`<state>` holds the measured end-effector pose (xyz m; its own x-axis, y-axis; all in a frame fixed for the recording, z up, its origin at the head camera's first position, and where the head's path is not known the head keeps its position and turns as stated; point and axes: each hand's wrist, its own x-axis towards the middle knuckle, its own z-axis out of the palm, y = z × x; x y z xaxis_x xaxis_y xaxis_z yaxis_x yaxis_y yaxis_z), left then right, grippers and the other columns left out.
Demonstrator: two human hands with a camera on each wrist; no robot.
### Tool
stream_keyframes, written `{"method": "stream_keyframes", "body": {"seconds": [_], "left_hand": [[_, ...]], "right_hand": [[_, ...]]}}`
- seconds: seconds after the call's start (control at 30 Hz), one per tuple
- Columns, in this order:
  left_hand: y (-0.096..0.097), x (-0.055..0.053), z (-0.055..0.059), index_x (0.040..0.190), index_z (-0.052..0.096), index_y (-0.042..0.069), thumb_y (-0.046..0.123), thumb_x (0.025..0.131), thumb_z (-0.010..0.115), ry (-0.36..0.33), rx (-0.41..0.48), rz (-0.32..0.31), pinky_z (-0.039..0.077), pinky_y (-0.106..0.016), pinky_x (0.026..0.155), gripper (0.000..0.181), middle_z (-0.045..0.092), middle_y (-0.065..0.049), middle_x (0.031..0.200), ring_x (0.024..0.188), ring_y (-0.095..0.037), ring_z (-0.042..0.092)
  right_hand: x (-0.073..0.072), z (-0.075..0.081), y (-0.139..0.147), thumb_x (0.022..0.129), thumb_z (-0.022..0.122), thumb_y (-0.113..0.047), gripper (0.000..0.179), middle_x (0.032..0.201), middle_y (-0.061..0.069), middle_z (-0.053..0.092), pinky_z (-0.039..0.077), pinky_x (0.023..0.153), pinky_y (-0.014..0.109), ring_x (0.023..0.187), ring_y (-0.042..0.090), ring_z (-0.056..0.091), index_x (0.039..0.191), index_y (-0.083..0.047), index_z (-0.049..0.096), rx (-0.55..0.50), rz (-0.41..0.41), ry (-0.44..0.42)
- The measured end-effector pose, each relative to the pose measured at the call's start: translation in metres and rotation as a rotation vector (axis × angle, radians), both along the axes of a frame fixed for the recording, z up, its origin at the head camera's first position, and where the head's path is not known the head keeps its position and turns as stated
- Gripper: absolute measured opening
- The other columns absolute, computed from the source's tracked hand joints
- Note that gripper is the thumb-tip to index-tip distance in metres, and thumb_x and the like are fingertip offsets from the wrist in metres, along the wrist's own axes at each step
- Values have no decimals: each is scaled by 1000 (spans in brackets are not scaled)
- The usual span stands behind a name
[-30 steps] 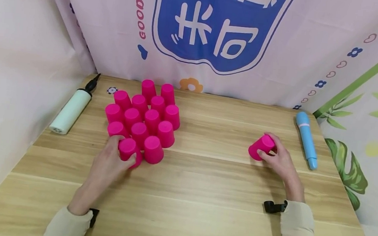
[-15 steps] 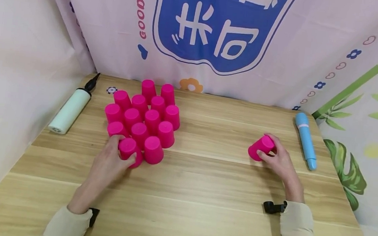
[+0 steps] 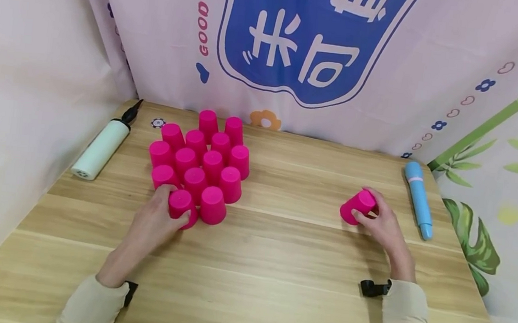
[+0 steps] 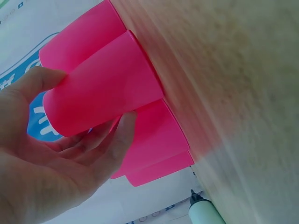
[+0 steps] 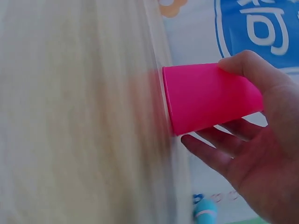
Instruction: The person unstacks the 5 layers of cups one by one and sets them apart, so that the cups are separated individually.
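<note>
Several bright pink cups stand upside down in a tight cluster on the left of the table. At the cluster's front corner, my left hand (image 3: 158,218) grips one pink cup (image 3: 182,205) between thumb and fingers. In the left wrist view that cup (image 4: 105,84) has its rim on the wood, with neighbouring cups (image 4: 152,137) right behind it. Apart from the cluster, on the right, my right hand (image 3: 381,222) holds a single pink cup (image 3: 356,206). The right wrist view shows the thumb on one side of this cup (image 5: 205,95), fingers beneath, rim at the tabletop.
A mint-green hand pump (image 3: 103,147) with a black nozzle lies at the left edge. Along the right edge lies a blue microphone-shaped stick (image 3: 418,197). A printed curtain (image 3: 169,28) hangs behind the wooden table (image 3: 247,285). A small round sticker (image 3: 157,122) is at the back left.
The head view has shifted slightly, so the scene sits a little differently in the frame. Both hands keep their hold on the same cups, which stay where they were.
</note>
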<state>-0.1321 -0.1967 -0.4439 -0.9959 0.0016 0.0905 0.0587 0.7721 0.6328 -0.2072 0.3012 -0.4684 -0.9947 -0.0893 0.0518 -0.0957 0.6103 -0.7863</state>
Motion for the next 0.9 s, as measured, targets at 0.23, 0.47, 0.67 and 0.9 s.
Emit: {"method": "stream_keyframes", "body": {"seconds": [0.23,0.47,0.67,0.9], "left_hand": [[-2,0,-1,123,40,-5,15,82,70,-3,5,-7,54,-48,76,54,50,-19,112,93,-32,54],[-2,-2,2,124,39,-5,15,83,70,-39,-14,-6,54,-50,78,55,48,-20,114,98,-35,53],[-5,-3,6,128,36,-5,16,84,70,-77,-26,-17,52,-54,82,59,45,-23,120,103,-38,50],[-7,-1,4,130,36,-4,14,86,70,-51,-10,-47,50,-56,86,59,45,-24,124,110,-38,50]], "right_hand": [[6,25,-50,88,72,-22,68,126,19,54,52,90,42,111,34,57,146,-16,37,-26,100,124],[11,41,-127,85,74,-29,69,124,14,57,49,94,47,112,32,60,143,-14,40,-30,266,151],[14,33,-184,84,76,-29,67,119,8,62,51,92,45,109,25,61,139,-10,42,34,395,143],[15,20,-216,83,77,-22,59,114,5,62,53,90,34,106,20,63,131,-9,44,8,448,34]]}}
